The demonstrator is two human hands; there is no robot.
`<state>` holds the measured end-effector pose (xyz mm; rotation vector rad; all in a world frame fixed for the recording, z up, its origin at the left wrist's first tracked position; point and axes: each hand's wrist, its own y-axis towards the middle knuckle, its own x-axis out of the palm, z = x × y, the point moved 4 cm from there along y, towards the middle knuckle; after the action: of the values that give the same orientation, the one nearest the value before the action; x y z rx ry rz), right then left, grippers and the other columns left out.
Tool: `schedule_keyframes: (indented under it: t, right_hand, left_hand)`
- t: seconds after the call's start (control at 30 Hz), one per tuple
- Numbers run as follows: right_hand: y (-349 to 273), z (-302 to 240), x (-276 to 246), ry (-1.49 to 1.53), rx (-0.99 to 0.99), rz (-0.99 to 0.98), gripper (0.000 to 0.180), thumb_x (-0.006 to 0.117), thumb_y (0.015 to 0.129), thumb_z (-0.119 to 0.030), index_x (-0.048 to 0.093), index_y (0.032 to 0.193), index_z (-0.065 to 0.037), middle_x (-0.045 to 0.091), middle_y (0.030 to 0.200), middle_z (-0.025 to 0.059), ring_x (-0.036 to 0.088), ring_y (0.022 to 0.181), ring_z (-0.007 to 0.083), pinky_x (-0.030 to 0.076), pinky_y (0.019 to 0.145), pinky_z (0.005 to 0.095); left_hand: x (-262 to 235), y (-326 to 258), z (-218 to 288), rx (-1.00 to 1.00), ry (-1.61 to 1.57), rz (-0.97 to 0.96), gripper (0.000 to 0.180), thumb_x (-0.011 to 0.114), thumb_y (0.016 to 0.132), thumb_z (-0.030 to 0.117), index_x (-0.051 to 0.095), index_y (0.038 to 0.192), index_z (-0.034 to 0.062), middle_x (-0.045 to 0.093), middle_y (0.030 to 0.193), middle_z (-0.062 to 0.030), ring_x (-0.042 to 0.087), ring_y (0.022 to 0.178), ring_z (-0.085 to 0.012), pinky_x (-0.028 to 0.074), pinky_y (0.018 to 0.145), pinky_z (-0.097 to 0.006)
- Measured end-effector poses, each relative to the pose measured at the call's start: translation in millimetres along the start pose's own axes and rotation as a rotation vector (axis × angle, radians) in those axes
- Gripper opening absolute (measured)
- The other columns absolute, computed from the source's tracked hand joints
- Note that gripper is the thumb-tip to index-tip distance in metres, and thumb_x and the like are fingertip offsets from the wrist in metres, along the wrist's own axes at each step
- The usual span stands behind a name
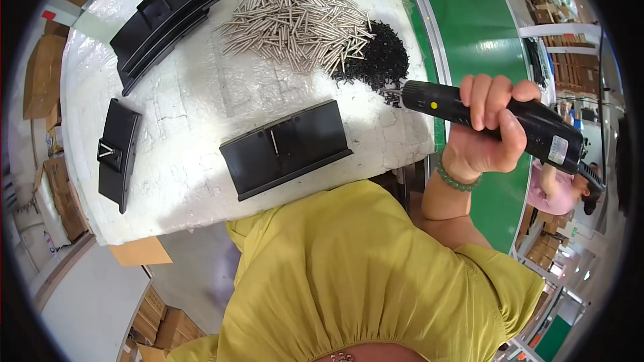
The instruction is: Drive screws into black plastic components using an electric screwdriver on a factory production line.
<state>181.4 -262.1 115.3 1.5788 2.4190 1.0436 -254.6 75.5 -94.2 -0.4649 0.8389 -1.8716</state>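
My right hand [493, 117] is wrapped round a black electric screwdriver [436, 100], held nearly level at the right. Its bit reaches the edge of a heap of small black screws [382, 60]; whether a screw sits on the tip is too small to tell. Left of the screws lies a big pile of silver metal pins [295, 23]. A black plastic panel [305, 147] rests at the table's near edge, with one silver pin lying across its middle. My left hand does not show.
A white, plastic-covered table [181, 121] carries everything. Stacked black panels [164, 27] lie at the far left, and another black panel [119, 154] with silver pins is nearer. A green surface [483, 47] runs along the right. Beyond it a person in pink [553, 191] is present.
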Motion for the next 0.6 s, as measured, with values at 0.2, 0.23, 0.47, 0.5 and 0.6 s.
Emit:
schedule_keyframes:
  t: [0.2, 0.23, 0.47, 0.5, 0.6]
  right_hand:
    - [-9.5, -2.4, -3.6, 0.005, 0.015, 0.061, 0.029, 0.050, 0.075, -0.011, 0.046, 0.104, -0.008, 0.038, 0.060, 0.0009, 0.036, 0.048, 0.0120, 0.036, 0.058, 0.0318]
    - [-11.0, -1.6, -0.2, 0.021, 0.033, 0.025, 0.029, 0.050, 0.075, -0.011, 0.046, 0.103, -0.008, 0.038, 0.060, 0.0010, 0.036, 0.048, 0.0120, 0.036, 0.058, 0.0318]
    - [-9.1, 13.6, 19.7, 0.041, 0.057, 0.030, 0.024, 0.050, 0.075, -0.010, 0.048, 0.099, -0.009, 0.036, 0.059, -0.0019, 0.034, 0.048, 0.0086, 0.031, 0.056, 0.0265]
    - [-8.4, 17.9, 22.4, 0.047, 0.060, 0.032, 0.024, 0.050, 0.076, -0.011, 0.048, 0.099, -0.009, 0.036, 0.059, -0.0017, 0.034, 0.048, 0.0087, 0.031, 0.056, 0.0265]
    - [-7.8, 26.3, 23.0, 0.125, 0.061, 0.018, 0.029, 0.051, 0.073, -0.007, 0.044, 0.101, -0.007, 0.042, 0.060, 0.0025, 0.038, 0.047, 0.0128, 0.037, 0.054, 0.0317]
  left_hand:
    - [-3.7, -11.3, -2.6, -0.022, -0.030, 0.034, 0.016, 0.061, 0.074, 0.020, 0.065, 0.079, 0.0052, 0.063, 0.077, -0.0181, 0.061, 0.068, -0.0325, 0.048, 0.060, -0.038]
    - [-4.3, -11.3, -3.2, -0.021, -0.037, 0.039, 0.016, 0.061, 0.074, 0.020, 0.065, 0.079, 0.0052, 0.063, 0.077, -0.0181, 0.061, 0.068, -0.0324, 0.048, 0.060, -0.038]
    - [-7.5, 33.4, 49.0, 0.036, -0.127, 0.084, 0.018, 0.060, 0.075, 0.021, 0.065, 0.081, 0.0053, 0.063, 0.080, -0.0181, 0.061, 0.069, -0.0322, 0.048, 0.062, -0.039]
    - [-8.8, 42.3, 75.4, 0.045, -0.150, 0.083, 0.018, 0.060, 0.075, 0.022, 0.065, 0.081, 0.0054, 0.064, 0.080, -0.0181, 0.061, 0.069, -0.0321, 0.048, 0.062, -0.039]
    - [6.6, 54.9, 151.3, 0.040, -0.238, 0.063, 0.019, 0.059, 0.076, 0.022, 0.065, 0.082, 0.0054, 0.064, 0.081, -0.0182, 0.061, 0.070, -0.0320, 0.048, 0.062, -0.039]
